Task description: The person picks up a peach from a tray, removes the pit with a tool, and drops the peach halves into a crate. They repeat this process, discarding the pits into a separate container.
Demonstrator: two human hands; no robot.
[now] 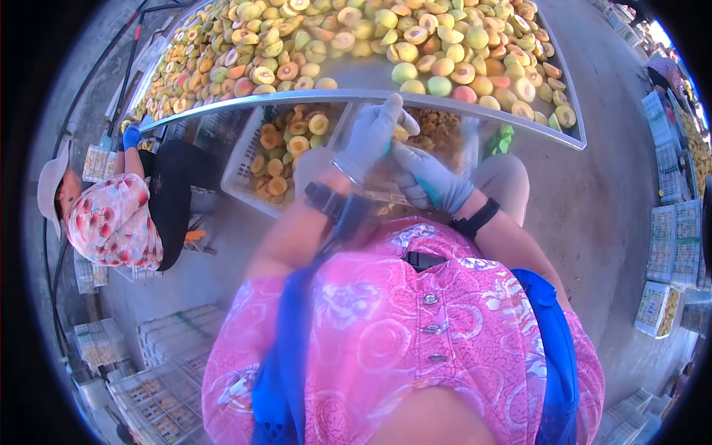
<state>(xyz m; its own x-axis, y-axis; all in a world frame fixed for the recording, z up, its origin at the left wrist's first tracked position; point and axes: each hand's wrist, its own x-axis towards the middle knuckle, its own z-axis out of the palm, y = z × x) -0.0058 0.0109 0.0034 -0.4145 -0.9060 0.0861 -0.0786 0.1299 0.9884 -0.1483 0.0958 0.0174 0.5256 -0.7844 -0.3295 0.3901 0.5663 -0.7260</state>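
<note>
right now both hands meet just below the metal tray point(297, 99). the left hand point(373, 137), in a grey knit glove, curls tight around a small yellow fruit point(401, 134). the right hand point(430, 180) presses in beside it, grip unclear. smooth round halved peaches point(415, 33) crowd the tray, with a white slatted crate point(241, 159) beneath.

The counter point(363, 74) runs past the picture's top edge, its far end cut off; just below its near rim the left hand point(374, 133) and right hand point(432, 179) meet, gloved fingers covering what lies between them, the grip of either unclear; the crate point(245, 167) under the counter is partly hidden by that rim; stacked trays point(671, 237) well right of the counter are too small to read.
</note>
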